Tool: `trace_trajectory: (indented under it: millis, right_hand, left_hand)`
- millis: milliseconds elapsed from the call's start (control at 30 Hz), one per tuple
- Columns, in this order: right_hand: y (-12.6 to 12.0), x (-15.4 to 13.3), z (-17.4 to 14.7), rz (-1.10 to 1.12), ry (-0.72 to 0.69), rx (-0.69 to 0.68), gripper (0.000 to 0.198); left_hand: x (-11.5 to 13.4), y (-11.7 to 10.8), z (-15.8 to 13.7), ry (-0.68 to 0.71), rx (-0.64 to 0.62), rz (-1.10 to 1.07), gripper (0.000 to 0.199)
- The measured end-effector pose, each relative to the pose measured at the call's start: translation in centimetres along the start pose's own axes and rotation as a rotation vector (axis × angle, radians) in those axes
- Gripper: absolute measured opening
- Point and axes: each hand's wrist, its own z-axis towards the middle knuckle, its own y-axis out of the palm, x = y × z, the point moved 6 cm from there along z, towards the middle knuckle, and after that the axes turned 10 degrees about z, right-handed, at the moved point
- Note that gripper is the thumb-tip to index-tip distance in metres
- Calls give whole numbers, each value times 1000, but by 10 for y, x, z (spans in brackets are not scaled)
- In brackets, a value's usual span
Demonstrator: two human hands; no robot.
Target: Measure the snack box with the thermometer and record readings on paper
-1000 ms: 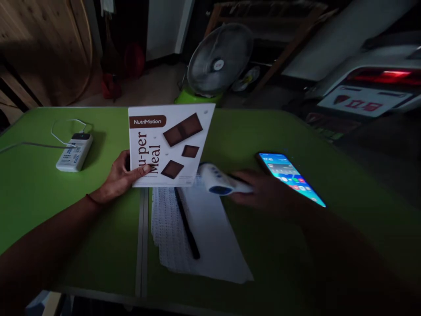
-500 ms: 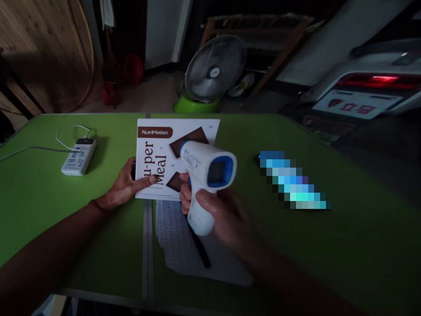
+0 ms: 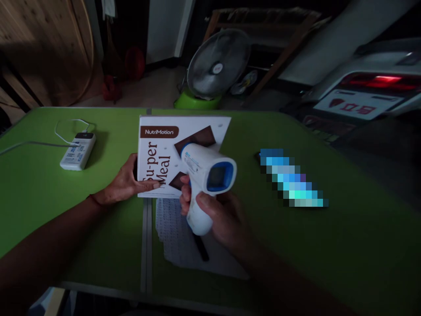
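So, from the head view, our only one, we have both hands occupied over the green table (image 3: 108, 245). On the left, our left hand (image 3: 126, 180) has the white box (image 3: 158, 153) pinched at its lower left corner, thumb across the printed front, the other fingers hidden behind. That box stands upright near the middle, its lower edge by the top of the papers (image 3: 174, 237); whether it rests on the table, we can't tell. Over to our right hand (image 3: 223, 210), wrapped firmly round the handle of a white-and-blue thermometer (image 3: 194, 162), its nose towards the box front, its display (image 3: 219, 177) facing us and looking dark. Touching or just short? This angle won't say. Below it, a black pen (image 3: 201, 248) lies on the papers, partly covered by the handle.

We'd call this the aiming step: one hand presenting the panel, the other lining up the device. As we judge it, the next move calls for a still left hand, a level nose and a light forefinger squeeze, with the display turned our way. Out wide, power bank (image 3: 77, 153) left, pixelated phone (image 3: 289, 180) right, both well apart from the hands.
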Motion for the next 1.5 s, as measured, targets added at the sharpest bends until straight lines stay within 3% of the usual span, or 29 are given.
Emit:
trace_trajectory:
  millis: [400, 833, 1033, 1133, 1267, 1367, 1500]
  right_hand:
    - [2, 2, 2, 86, -49, 43, 30]
    - [3, 1, 0, 40, -48, 46, 30]
    - [1, -30, 12, -124, -95, -21, 23]
    - [-18, -50, 19, -327, -21, -82, 17]
    - [-57, -46, 22, -617, 140, -193, 41]
    - [-86, -31, 23, -808, 176, -141, 51]
    - [-108, -19, 27, -1074, 151, -52, 40]
  left_hand:
    - [5, -1, 1, 31, -59, 40, 70]
    - [2, -5, 4, 77, -15, 51, 69]
    - [5, -7, 4, 61, 39, 19, 67]
    - [5, -14, 7, 117, 151, 15, 62]
    - [-3, -21, 13, 161, 243, 37, 63]
    - [-10, -24, 18, 192, 271, 73, 67]
    - [-12, -25, 24, 237, 274, 110, 63]
